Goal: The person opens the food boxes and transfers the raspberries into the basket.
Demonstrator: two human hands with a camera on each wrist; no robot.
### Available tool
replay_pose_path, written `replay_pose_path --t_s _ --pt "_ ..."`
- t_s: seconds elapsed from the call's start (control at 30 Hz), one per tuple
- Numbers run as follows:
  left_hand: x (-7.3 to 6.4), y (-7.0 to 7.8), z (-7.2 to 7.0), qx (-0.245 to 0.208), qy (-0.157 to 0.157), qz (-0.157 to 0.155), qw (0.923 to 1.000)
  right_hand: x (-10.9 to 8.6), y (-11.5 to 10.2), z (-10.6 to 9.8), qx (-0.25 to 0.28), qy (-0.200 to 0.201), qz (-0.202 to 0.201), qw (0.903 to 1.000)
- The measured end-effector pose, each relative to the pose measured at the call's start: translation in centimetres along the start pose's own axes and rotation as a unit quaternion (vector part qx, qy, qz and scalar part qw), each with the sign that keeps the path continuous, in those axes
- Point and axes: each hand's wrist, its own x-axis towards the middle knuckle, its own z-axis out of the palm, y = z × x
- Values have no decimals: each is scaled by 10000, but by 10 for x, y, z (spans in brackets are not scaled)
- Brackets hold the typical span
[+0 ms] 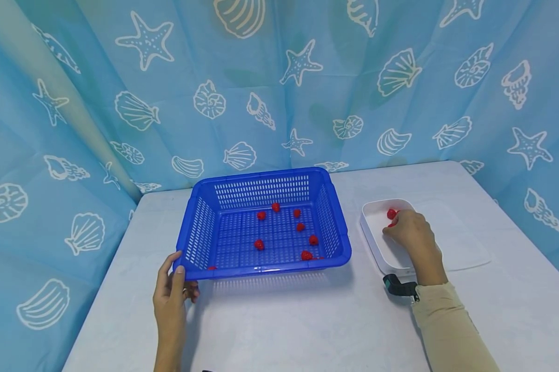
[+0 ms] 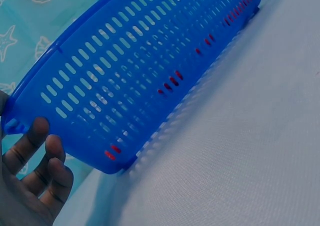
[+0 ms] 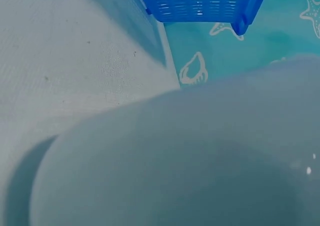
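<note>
A blue plastic basket (image 1: 261, 269) with slotted walls stands on the table, several red raspberries (image 1: 259, 244) scattered over its floor. My left hand (image 1: 170, 294) grips the rim at its front left corner, thumb on top. In the left wrist view the other fingers (image 2: 60, 178) curl below the rim, and red shows through the slots. To the right, my right hand (image 1: 410, 230) reaches into a white rectangular container (image 1: 374, 243), its fingertips pinching a raspberry (image 1: 391, 225). Another raspberry (image 1: 392, 213) lies just beyond the fingertips. The container's wall (image 3: 175, 151) fills the lower right wrist view, hiding that hand.
A clear flat lid (image 1: 465, 237) lies on the white table (image 1: 279, 325) right of the container, partly behind the right hand. A blue curtain (image 1: 270, 67) with white shell prints hangs behind the table and along both sides. A black wrist camera mount (image 1: 399, 285) sits at the right wrist.
</note>
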Motion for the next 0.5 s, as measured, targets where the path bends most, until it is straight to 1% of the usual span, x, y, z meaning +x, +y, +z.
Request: replay_pose_path --t_s 0.17,0.37,0.5 --pt "0 -1 0 -50 0 57 10000 -1 -3 -3 -2 136 -119 9998" --pt "0 0 0 -49 -18 73 10000 -6 -9 -9 71 310 -536 9981" --pt "0 0 0 -43 -16 46 10000 -10 -14 -12 194 296 -709 9969"
